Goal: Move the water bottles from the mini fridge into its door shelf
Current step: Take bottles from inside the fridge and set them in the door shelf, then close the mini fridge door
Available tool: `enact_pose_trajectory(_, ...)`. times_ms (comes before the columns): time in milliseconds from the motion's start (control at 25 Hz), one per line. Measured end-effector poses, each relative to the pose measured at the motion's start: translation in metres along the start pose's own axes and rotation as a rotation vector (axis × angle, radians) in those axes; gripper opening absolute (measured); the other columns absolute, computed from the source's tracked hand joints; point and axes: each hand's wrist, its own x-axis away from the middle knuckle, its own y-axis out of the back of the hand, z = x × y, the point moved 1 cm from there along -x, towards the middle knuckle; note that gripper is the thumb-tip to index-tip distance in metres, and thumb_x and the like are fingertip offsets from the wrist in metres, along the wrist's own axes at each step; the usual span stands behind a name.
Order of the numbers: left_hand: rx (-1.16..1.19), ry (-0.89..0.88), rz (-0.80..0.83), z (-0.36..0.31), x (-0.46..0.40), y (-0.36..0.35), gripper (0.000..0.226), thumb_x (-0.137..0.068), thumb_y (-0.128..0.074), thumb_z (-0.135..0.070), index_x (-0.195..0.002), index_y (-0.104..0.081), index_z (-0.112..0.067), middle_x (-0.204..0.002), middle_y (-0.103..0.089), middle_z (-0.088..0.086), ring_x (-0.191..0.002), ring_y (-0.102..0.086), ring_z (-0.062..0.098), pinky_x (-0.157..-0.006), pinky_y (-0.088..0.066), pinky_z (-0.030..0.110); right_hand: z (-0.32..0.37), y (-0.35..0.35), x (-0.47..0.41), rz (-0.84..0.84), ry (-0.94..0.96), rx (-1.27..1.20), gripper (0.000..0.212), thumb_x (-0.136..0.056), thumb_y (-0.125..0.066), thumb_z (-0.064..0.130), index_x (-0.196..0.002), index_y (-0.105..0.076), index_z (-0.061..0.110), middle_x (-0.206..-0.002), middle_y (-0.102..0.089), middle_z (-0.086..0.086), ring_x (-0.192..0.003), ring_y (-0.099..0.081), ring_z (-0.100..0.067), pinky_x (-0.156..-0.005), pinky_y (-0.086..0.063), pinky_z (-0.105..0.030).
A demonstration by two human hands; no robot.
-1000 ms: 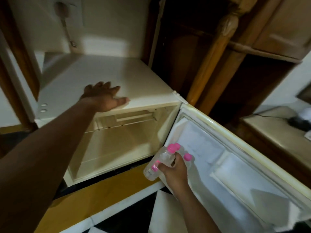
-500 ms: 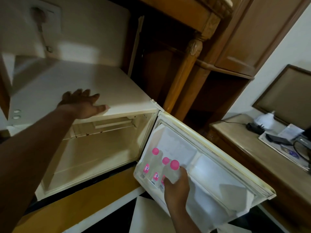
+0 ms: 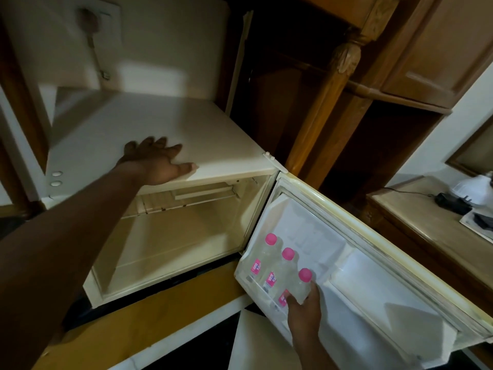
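Three bottles in the door shelf

The right hand [image 3: 302,308] grips the nearest water bottle [image 3: 300,287] standing in the door shelf [image 3: 246,276], two more bottles [image 3: 277,260] just beyond it; the left hand [image 3: 157,161] lies spread on the mini fridge [image 3: 186,124] top.

Right hand [image 3: 304,309] gripping third bottle [image 3: 302,287], door shelf [image 3: 244,279]

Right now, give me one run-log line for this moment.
right hand: gripping third water bottle in door shelf | left hand: flat on mini fridge top | fridge interior: no bottles visible
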Motion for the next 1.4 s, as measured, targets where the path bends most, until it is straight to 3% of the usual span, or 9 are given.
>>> enact_pose_trajectory(160, 0.004, 0.001, 0.000, -0.001, 0.000, 0.000, 0.105, -0.068, -0.012, -0.096, -0.157, -0.017, -0.040, -0.168, -0.009, 0.001, -0.153, -0.005, 0.026, -0.117, -0.008, 0.055, -0.002, 0.002, -0.006, 0.047, -0.034, 0.069, 0.062, -0.082, -0.077, 0.005, -0.136, -0.048, 0.015, -0.127, -0.063, -0.014, -0.120, -0.058, -0.037, -0.107, -0.045, -0.054)
enact_pose_trajectory(320, -0.003, 0.002, 0.003, -0.002, 0.002, 0.001, 0.100, -0.073, -0.015, -0.094, -0.157, -0.017, -0.039, -0.168, -0.008, 0.001, -0.153, -0.005, 0.027, -0.117, -0.009, 0.055, -0.003, 0.002, 0.015, 0.010, -0.117, 0.243, 0.087, -0.088, -0.073, 0.027, -0.152, -0.019, 0.000, -0.143, -0.050, -0.027, -0.131, -0.049, -0.043, -0.111, -0.041, -0.049)
enact_pose_trajectory(440, -0.024, -0.008, 0.003, -0.003, 0.003, 0.003, 0.100, -0.074, -0.014, -0.093, -0.157, -0.017, -0.037, -0.168, -0.009, 0.002, -0.153, -0.006, 0.028, -0.117, -0.011, 0.055, -0.004, -0.002, 0.045, -0.037, -0.142, 0.203, 0.073, -0.086, -0.073, 0.036, -0.137, -0.037, -0.002, -0.129, -0.058, -0.028, -0.118, -0.057, -0.042, -0.099, -0.050, -0.047)
enact_pose_trajectory(640, -0.031, -0.022, 0.000, -0.004, 0.006, 0.004, 0.106, -0.071, -0.010, -0.095, -0.157, -0.018, -0.035, -0.168, -0.011, 0.004, -0.152, -0.009, 0.029, -0.117, -0.013, 0.055, 0.026, -0.012, 0.084, 0.056, 0.139, 0.232, 0.056, -0.088, -0.067, 0.046, -0.134, -0.047, 0.019, -0.129, -0.064, -0.003, -0.118, -0.062, -0.025, -0.096, -0.051, -0.036)
enact_pose_trajectory(1000, -0.046, -0.058, -0.019, -0.001, 0.008, 0.004, 0.114, -0.066, -0.002, -0.097, -0.158, -0.017, -0.033, -0.168, -0.013, 0.006, -0.152, -0.011, 0.032, -0.117, -0.017, 0.056, 0.136, 0.018, 0.050, 0.057, 0.529, 0.315, 0.081, -0.083, -0.049, 0.073, -0.149, -0.032, 0.030, -0.155, -0.041, 0.004, -0.141, -0.041, -0.022, -0.109, -0.040, -0.042)
enact_pose_trajectory(1080, -0.031, -0.054, -0.036, 0.000, 0.009, 0.003, 0.116, -0.064, -0.001, -0.099, -0.157, -0.019, -0.033, -0.167, -0.015, 0.006, -0.151, -0.014, 0.032, -0.117, -0.019, 0.055, 0.164, 0.056, 0.021, -0.097, 0.716, 0.523, 0.083, -0.085, -0.040, 0.078, -0.151, -0.029, 0.028, -0.159, -0.035, -0.001, -0.146, -0.033, -0.025, -0.112, -0.034, -0.047)
enact_pose_trajectory(1160, -0.020, -0.041, -0.052, -0.001, 0.009, 0.003, 0.117, -0.062, 0.000, -0.099, -0.157, -0.021, -0.034, -0.166, -0.019, 0.005, -0.150, -0.017, 0.033, -0.116, -0.022, 0.054, 0.188, 0.098, -0.012, -0.157, 0.713, 0.903, 0.088, -0.086, -0.034, 0.079, -0.152, -0.026, 0.023, -0.161, -0.029, -0.006, -0.148, -0.027, -0.030, -0.117, -0.027, -0.054)
enact_pose_trajectory(1280, -0.072, 0.028, -0.082, 0.000, 0.007, -0.003, 0.120, -0.057, 0.003, -0.100, -0.155, -0.025, -0.037, -0.160, -0.029, 0.007, -0.143, -0.027, 0.037, -0.109, -0.031, 0.053, 0.190, 0.134, -0.034, 0.079, 0.487, 1.239, 0.100, -0.078, -0.030, 0.087, -0.152, -0.027, 0.018, -0.158, -0.034, -0.012, -0.139, -0.040, -0.036, -0.112, -0.036, -0.055)
enact_pose_trajectory(1400, -0.058, 0.145, -0.099, 0.002, 0.002, -0.011, 0.125, -0.050, 0.000, -0.104, -0.152, -0.031, -0.040, -0.153, -0.035, 0.007, -0.136, -0.029, 0.038, -0.106, -0.030, 0.051, 0.176, 0.132, -0.028, 0.160, 0.481, 1.396, 0.123, -0.064, -0.029, 0.098, -0.155, -0.015, 0.017, -0.161, -0.027, -0.012, -0.139, -0.038, -0.038, -0.111, -0.035, -0.055)
